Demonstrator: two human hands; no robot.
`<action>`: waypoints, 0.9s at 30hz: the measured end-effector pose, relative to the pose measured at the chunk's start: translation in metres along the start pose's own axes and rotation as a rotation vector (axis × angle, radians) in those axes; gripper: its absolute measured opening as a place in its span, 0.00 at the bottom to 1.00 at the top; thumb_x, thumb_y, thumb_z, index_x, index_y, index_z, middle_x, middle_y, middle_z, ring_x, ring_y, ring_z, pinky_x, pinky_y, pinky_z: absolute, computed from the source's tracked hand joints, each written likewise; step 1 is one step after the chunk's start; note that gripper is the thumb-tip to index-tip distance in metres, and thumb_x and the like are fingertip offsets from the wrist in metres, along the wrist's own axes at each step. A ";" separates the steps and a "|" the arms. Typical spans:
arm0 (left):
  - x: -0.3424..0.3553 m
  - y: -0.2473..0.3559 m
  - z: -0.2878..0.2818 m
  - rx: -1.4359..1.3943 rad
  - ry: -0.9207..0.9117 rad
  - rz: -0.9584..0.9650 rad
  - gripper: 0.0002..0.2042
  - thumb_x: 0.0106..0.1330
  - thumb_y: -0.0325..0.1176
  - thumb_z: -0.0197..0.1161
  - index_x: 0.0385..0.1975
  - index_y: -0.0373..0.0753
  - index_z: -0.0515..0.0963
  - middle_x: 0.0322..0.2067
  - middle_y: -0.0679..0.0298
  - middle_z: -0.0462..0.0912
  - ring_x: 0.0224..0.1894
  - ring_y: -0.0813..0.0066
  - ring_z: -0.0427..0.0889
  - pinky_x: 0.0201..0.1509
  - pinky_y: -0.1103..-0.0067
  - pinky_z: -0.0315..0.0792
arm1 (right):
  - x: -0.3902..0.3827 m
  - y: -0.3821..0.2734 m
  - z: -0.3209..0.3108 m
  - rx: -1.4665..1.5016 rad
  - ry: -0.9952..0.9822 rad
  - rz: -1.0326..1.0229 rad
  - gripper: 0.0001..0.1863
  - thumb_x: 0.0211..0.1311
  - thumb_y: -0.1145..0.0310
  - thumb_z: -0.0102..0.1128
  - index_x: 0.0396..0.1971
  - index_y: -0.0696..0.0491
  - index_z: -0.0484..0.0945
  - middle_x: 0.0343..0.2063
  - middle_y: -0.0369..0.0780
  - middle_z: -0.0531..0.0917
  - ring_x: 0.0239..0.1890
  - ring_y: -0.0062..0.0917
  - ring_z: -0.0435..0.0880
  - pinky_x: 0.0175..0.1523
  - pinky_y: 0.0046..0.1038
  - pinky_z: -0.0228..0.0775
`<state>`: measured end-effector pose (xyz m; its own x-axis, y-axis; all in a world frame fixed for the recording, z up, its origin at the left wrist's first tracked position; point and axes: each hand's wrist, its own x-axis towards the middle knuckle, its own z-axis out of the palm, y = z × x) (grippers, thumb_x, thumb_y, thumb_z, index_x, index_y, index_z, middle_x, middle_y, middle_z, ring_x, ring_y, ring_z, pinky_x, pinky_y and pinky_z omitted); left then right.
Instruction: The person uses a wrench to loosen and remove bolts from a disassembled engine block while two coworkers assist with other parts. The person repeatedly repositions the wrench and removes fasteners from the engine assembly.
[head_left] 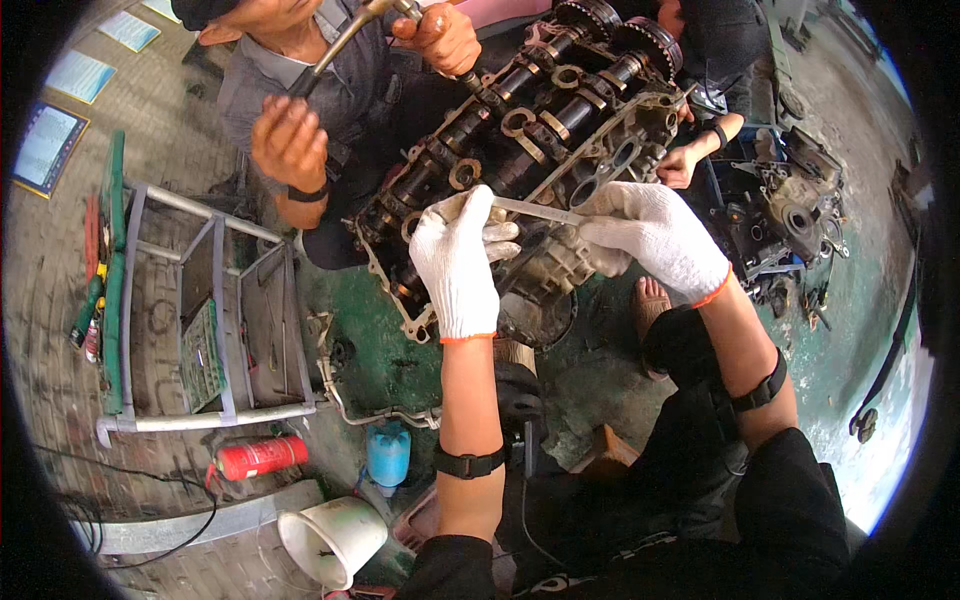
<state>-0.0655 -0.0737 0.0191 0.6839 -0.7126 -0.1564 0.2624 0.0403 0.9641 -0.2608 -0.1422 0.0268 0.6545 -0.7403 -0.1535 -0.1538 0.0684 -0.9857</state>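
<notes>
Black sleeves (pixel 790 490) and bare forearms (pixel 470 400) lie nearest the camera, reaching up from the near side of the engine (pixel 530 148), each forearm with a dark strap (pixel 470 463). Dark with oil, the engine slants across the view, its shafts and caps exposed, with two toothed wheels (pixel 648 42) at its far end.

Left of the engine is a metal rack (pixel 225 420). A co-worker in a grey shirt (pixel 265 85) is on the engine's far left side; a second person's hand (pixel 680 165) is close to its right side. Loose metal parts (pixel 800 215) are heaped farther to the engine's right. Toward the near left of the engine are a white pail (pixel 333 540), a red extinguisher (pixel 265 458) and a blue bottle (pixel 388 455).

Above the engine's far left edge, the co-worker's one hand (pixel 440 40) closes around a long-handled tool (pixel 345 45); the other hand (pixel 290 145) is half curled near its handle.

Two white-gloved hands are over the engine's near edge. The left hand (pixel 455 265) has a narrow grip, thumb against one end of a thin bar (pixel 540 210); the right hand (pixel 660 240) pinches the other end. The bar spans between them, above the engine.
</notes>
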 end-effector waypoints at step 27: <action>-0.005 0.018 -0.036 0.073 -0.085 0.042 0.18 0.73 0.43 0.60 0.47 0.31 0.79 0.28 0.59 0.84 0.23 0.76 0.83 0.26 0.80 0.78 | -0.023 -0.010 0.028 0.088 -0.108 0.042 0.14 0.72 0.64 0.58 0.41 0.62 0.81 0.17 0.34 0.81 0.19 0.15 0.77 0.26 0.20 0.68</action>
<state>-0.0398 -0.0449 0.0292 0.6322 -0.7683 -0.1001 0.1828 0.0223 0.9829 -0.2535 -0.1066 0.0379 0.7256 -0.6595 -0.1963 -0.1202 0.1594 -0.9799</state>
